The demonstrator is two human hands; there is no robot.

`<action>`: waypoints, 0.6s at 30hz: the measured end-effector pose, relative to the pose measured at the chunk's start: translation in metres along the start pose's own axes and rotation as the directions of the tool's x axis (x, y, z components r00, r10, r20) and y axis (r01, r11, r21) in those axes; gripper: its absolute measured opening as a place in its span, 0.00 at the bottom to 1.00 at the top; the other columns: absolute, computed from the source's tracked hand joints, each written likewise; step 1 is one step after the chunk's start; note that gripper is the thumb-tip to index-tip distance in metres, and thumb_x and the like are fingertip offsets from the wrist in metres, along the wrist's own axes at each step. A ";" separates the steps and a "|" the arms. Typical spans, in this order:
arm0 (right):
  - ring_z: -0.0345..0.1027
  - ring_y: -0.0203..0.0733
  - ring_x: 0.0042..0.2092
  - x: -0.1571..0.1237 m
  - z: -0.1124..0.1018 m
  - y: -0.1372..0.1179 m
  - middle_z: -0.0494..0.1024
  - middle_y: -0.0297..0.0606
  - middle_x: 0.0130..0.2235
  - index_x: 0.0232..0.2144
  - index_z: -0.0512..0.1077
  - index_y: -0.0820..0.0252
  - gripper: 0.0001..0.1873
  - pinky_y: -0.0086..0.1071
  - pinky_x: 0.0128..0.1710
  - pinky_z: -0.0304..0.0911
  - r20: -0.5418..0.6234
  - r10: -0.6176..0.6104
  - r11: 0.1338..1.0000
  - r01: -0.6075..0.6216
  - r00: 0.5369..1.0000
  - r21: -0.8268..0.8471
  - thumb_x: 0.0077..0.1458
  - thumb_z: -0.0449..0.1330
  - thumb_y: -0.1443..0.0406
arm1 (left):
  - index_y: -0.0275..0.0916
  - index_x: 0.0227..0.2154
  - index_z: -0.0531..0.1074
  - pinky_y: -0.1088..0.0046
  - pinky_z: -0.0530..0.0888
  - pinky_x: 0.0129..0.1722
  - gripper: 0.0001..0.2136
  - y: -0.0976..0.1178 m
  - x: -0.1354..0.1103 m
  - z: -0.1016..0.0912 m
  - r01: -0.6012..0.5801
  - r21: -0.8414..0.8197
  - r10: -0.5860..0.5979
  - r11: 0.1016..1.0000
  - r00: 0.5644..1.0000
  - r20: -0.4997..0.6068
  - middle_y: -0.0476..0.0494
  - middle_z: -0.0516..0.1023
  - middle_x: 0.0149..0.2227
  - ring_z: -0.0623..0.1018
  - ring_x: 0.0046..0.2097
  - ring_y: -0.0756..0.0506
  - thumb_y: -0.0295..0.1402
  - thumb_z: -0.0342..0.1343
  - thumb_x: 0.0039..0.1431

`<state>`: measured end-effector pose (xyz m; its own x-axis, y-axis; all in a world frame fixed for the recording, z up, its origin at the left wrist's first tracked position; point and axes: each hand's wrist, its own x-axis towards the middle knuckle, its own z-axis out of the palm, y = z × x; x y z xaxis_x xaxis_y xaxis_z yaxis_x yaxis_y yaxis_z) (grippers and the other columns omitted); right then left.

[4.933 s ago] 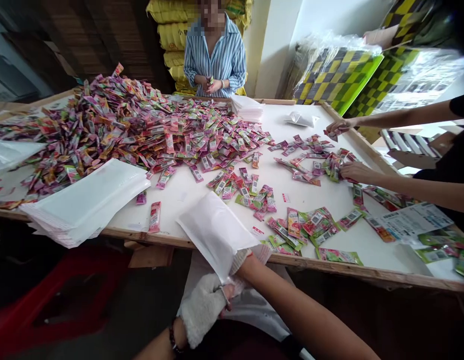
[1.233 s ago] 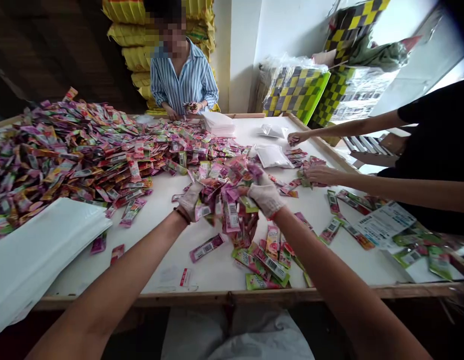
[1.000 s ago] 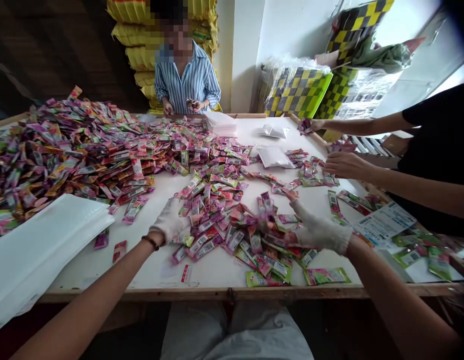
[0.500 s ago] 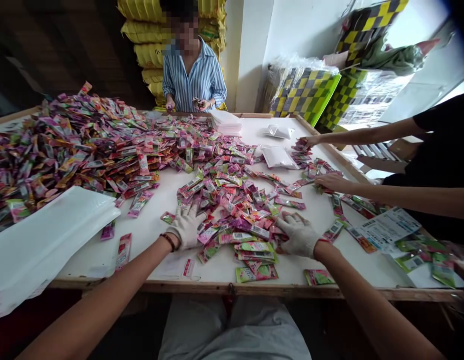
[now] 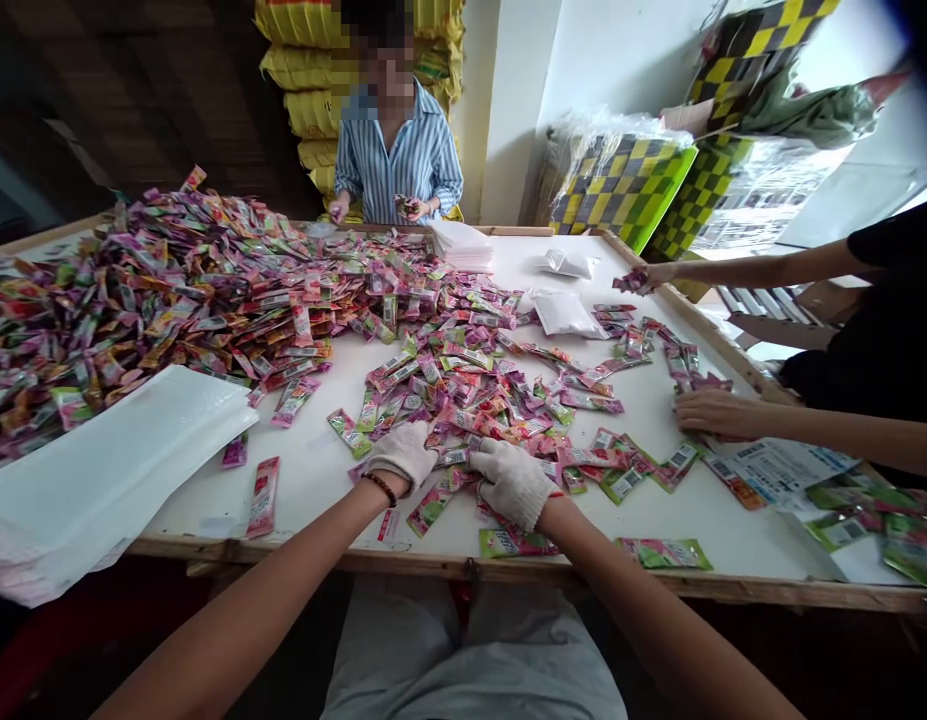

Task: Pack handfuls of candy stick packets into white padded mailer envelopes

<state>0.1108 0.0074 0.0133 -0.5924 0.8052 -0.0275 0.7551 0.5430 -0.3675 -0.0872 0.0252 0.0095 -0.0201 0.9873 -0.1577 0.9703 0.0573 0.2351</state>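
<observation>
My left hand (image 5: 404, 458), in a pale knit glove with a beaded bracelet at the wrist, is closed low among small printed snack packets (image 5: 500, 400). Beside it my right hand (image 5: 512, 484), gloved the same way, bends its fingers round packets at the near side of the loose pile. Both sets of fingertips are partly hidden by packets. A pink and green packet (image 5: 431, 505) lies just below and between the hands. Another green one (image 5: 514, 543) rests under my right wrist, near the table's front edge.
A big heap of packets (image 5: 170, 270) covers the table's left. White plastic bags (image 5: 125, 460) lie front left; filled white pouches (image 5: 566, 312) and a white stack (image 5: 463, 245) are farther back. A co-worker's hands (image 5: 722, 412) work at right; a person in stripes (image 5: 395, 160) stands opposite.
My hands have drawn closer together and curled from spread fingers, the right moving left. Packets lie spread where my right hand was. The co-worker's far hand at right has lifted some packets.
</observation>
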 end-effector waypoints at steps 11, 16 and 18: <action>0.61 0.39 0.32 -0.044 -0.029 0.054 0.67 0.34 0.31 0.40 0.64 0.56 0.10 0.32 0.34 0.60 -0.279 0.265 0.876 -0.109 0.923 0.470 0.55 0.54 0.61 | 0.41 0.43 0.70 0.66 0.71 0.48 0.13 0.005 -0.022 -0.011 -0.144 -0.535 0.091 0.832 0.988 -0.123 0.43 0.77 0.40 0.76 0.44 0.42 0.32 0.53 0.53; 0.67 0.46 0.38 -0.033 -0.019 0.057 0.75 0.42 0.38 0.44 0.70 0.57 0.16 0.35 0.37 0.62 -0.036 0.265 0.959 -0.259 0.964 0.118 0.51 0.57 0.63 | 0.42 0.44 0.72 0.64 0.68 0.53 0.20 0.028 -0.003 0.006 -0.138 -0.390 0.146 0.910 0.989 -0.007 0.39 0.76 0.48 0.72 0.54 0.35 0.33 0.62 0.44; 0.69 0.50 0.43 -0.028 -0.012 0.056 0.75 0.46 0.44 0.48 0.71 0.59 0.21 0.38 0.43 0.62 -0.011 0.287 0.957 -0.286 0.958 0.054 0.49 0.57 0.65 | 0.42 0.43 0.73 0.65 0.67 0.55 0.16 0.028 0.000 0.008 -0.184 -0.318 0.185 0.930 0.982 -0.026 0.39 0.76 0.49 0.72 0.55 0.36 0.31 0.58 0.48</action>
<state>0.1733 0.0178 0.0051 -0.3471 0.9300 -0.1213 0.8767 0.2758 -0.3940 -0.0581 0.0260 0.0082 0.1539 0.9843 -0.0866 0.8296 -0.0811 0.5524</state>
